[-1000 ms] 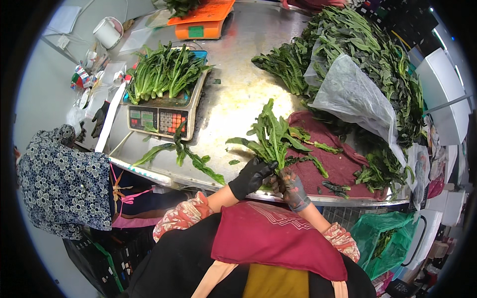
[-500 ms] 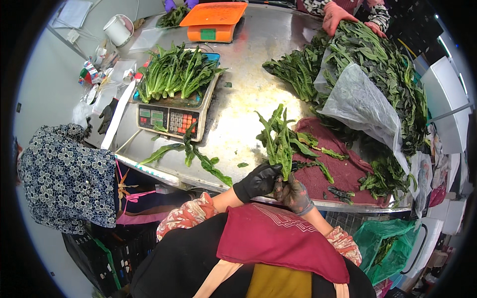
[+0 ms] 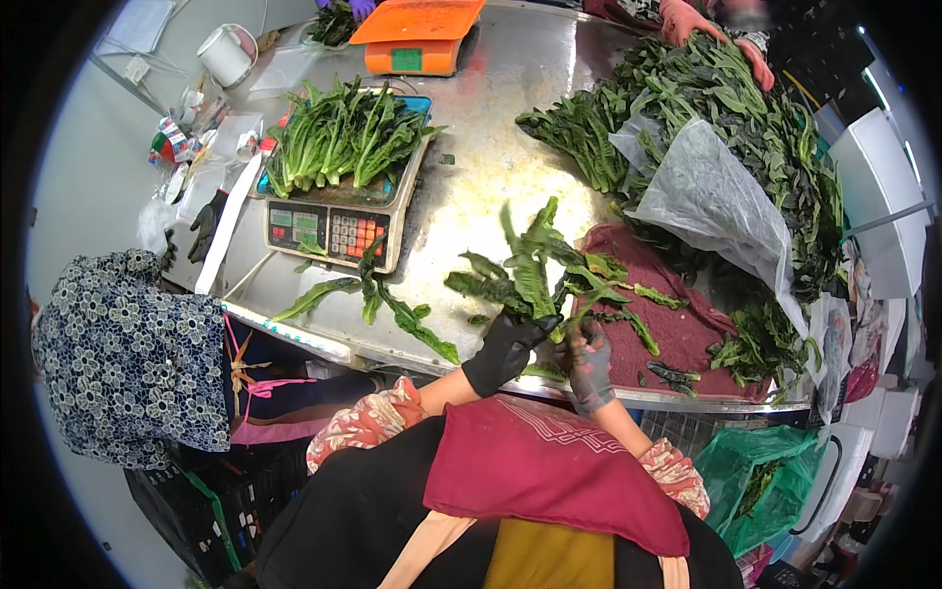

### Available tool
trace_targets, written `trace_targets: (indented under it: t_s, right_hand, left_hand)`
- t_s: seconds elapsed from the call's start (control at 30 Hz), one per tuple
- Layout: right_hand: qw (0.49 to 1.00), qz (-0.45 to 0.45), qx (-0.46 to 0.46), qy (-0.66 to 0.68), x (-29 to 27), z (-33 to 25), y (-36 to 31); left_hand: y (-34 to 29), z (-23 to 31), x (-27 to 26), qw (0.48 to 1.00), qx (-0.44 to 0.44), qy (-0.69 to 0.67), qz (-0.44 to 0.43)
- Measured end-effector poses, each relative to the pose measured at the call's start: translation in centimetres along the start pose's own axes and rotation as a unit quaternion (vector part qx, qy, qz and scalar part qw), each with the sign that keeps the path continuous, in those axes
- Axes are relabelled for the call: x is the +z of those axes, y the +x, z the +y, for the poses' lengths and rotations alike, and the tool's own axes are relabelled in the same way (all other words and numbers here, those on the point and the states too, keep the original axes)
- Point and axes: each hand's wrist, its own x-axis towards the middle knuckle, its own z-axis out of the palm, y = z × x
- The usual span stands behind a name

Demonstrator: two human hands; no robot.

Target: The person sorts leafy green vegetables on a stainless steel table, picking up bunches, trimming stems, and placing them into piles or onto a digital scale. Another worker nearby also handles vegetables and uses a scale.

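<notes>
We record the tabletop (image 3: 471, 137) as metal, smooth, glossy where light strikes. The maroon cloth (image 3: 682, 339) on it looks matt and rough. We see thin, wrinkled plastic in the translucent sheet (image 3: 711, 191) and the green bag (image 3: 726, 476), both with sheen. Orange scale (image 3: 422, 22): smooth plastic. Left glove (image 3: 498, 353): black, smooth-looking; right glove (image 3: 591, 365): grey, matt. Held greens (image 3: 531, 283): crinkled, faintly glossy.

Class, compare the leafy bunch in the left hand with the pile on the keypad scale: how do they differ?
The bunch is smaller; the pile is larger. The left hand holds the bunch, while the keypad scale supports the pile. Both are leafy and green.
</notes>
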Motion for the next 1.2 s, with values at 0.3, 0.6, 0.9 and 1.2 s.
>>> trace_targets:
  t_s: [0.3,0.6,0.9,1.2]
  right_hand:
    - [0.935,-0.148,0.233,0.224,-0.5,-1.8,-0.4]
    - [0.916,-0.170,0.282,0.228,-1.0,-0.1,-1.7]
    - [0.901,-0.150,0.313,0.260,-2.8,0.3,-1.5]
    - [0.961,-0.138,0.203,0.124,-7.2,2.1,-3.3]
  left_hand:
    - [3.8,-1.5,-4.5,0.902,-0.253,-0.290,0.195]
    - [10.7,-3.9,-25.8,0.806,-0.258,0.505,0.171]
    - [14.0,-7.8,-19.7,0.942,0.044,0.204,0.262]
    - [22.9,-14.3,-1.3,0.882,-0.411,-0.228,-0.020]
